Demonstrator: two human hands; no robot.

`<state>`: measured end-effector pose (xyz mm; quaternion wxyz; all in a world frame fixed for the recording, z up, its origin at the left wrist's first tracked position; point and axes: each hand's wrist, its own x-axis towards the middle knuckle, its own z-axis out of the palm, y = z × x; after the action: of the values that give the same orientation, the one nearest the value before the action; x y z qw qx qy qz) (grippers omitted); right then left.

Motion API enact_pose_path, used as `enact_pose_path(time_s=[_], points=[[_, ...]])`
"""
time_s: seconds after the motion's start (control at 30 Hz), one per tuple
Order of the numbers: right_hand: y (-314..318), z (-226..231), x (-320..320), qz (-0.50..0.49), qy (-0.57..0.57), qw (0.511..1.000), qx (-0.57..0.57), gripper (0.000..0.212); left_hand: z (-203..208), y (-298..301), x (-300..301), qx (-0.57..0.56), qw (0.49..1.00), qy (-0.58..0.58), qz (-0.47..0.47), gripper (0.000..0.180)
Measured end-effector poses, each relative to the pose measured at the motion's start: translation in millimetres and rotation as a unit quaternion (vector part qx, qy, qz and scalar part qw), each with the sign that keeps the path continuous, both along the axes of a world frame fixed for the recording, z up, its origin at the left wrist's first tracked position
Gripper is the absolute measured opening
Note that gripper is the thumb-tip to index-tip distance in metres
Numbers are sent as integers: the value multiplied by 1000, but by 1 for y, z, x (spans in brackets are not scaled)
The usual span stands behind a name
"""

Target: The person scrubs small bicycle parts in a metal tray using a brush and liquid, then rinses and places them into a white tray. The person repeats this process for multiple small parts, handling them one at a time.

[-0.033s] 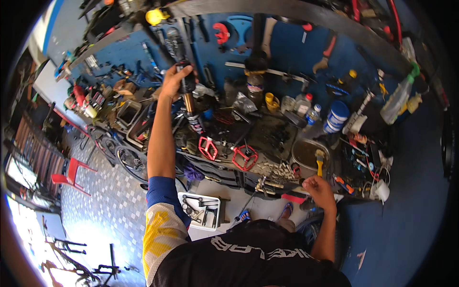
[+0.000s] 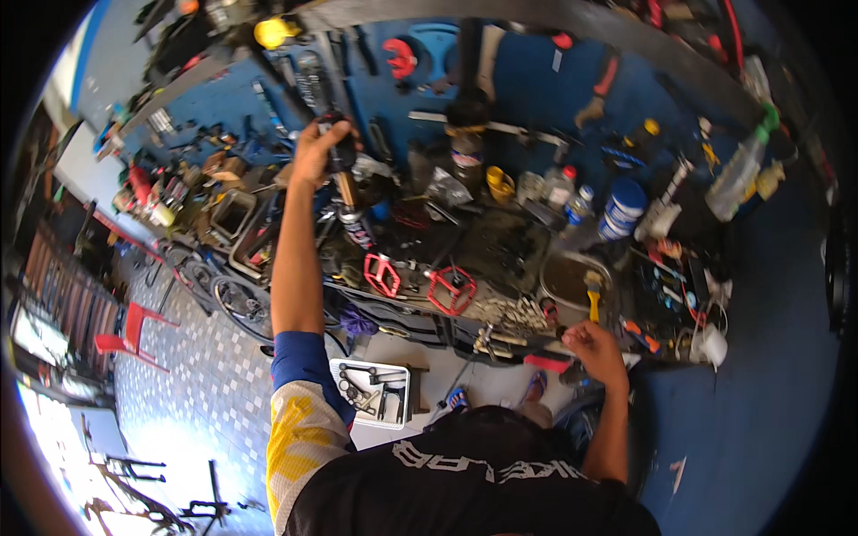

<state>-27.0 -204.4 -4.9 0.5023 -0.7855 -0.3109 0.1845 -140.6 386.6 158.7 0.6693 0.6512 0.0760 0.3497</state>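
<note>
My left hand [image 2: 315,154], arm stretched out over the far left of the bench, is wrapped round a black tubular part with a gold shaft, which looks like a bicycle suspension piece [image 2: 347,189]. Its lower end comes down near two red flat pedals [image 2: 382,275] [image 2: 451,290] at the bench's front. Close to the front edge on the right, my right hand [image 2: 597,353] has its fingers pinched together. A small dark thing shows at the fingertips, too small to name. Beyond it a brush with a yellow handle [image 2: 593,304] leans in a basin of brown liquid [image 2: 547,284].
Tools hang on the blue wall [image 2: 527,80] behind the bench. A blue tub [image 2: 622,210], bottles and a yellow cup [image 2: 499,184] stand along the back. Below the bench sits a white tray [image 2: 407,393] of metal parts. A red chair [image 2: 134,330] is at the left.
The bench and its things have shifted slightly left in view. My left hand has moved a little left with the suspension piece. My right hand stays pinched in nearly the same place.
</note>
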Motion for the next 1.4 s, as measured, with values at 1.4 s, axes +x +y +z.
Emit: enact_pose_path(time_s=[1.4], points=[[-43, -22, 244, 32, -141, 986, -86, 31, -302, -412, 236, 459, 813, 354, 51, 30]])
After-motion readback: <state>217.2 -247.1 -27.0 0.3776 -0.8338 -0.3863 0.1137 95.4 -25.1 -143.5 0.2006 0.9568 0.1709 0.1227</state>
